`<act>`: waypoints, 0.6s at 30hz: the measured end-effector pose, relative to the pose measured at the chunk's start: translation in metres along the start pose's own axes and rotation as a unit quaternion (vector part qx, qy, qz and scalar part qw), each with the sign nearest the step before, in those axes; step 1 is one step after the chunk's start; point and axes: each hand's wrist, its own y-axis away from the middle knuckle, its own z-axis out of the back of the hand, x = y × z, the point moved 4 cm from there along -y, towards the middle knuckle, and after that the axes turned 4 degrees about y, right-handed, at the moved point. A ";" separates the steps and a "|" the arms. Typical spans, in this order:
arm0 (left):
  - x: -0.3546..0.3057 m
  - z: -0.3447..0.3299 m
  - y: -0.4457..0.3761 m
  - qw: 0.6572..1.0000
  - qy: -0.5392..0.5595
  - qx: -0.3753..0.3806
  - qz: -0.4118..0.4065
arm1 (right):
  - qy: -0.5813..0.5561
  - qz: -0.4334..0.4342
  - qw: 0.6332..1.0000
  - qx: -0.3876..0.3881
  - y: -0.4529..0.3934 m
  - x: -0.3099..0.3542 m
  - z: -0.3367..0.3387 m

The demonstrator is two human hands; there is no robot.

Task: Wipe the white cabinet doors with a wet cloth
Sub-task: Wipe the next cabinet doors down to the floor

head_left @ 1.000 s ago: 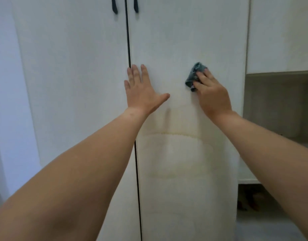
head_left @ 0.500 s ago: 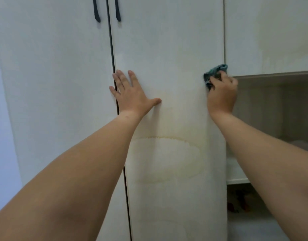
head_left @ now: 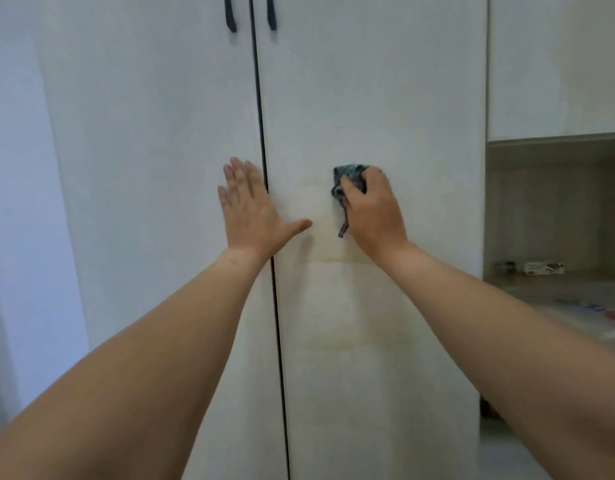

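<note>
Two tall white cabinet doors fill the view, the left door (head_left: 153, 168) and the right door (head_left: 375, 91), split by a dark vertical gap. My left hand (head_left: 252, 213) lies flat with straight fingers across that gap at mid height. My right hand (head_left: 372, 209) presses a dark teal cloth (head_left: 349, 176) against the right door, fingers curled over it; a strip of cloth hangs below the thumb. Faint yellowish wet outlines mark the right door around and below the cloth.
Two dark handles (head_left: 231, 15) hang at the top by the gap. To the right is another white door (head_left: 559, 64) above an open shelf niche (head_left: 555, 209) holding a small box (head_left: 543, 268). A pale wall (head_left: 18, 202) stands at the left.
My right hand with the cloth has swept from the right door's right edge back leftward to its middle. My left hand has stayed flat near the gap.
</note>
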 end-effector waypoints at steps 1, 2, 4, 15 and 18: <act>0.007 0.000 0.000 1.000 -0.002 0.006 0.004 | -0.010 0.085 0.996 0.013 -0.005 0.023 -0.007; 0.010 -0.001 0.000 1.000 -0.002 0.010 0.003 | -0.017 0.165 0.986 0.031 -0.013 0.039 -0.009; 0.012 -0.003 0.000 1.000 -0.002 0.015 -0.006 | 0.016 0.254 0.966 0.033 -0.042 0.059 -0.008; 0.022 -0.009 0.000 0.999 0.022 -0.011 -0.025 | 0.010 0.352 0.936 0.020 -0.038 0.090 -0.018; 0.021 -0.007 0.000 1.000 0.005 0.007 -0.016 | -0.055 0.137 0.989 -0.011 -0.072 0.084 -0.022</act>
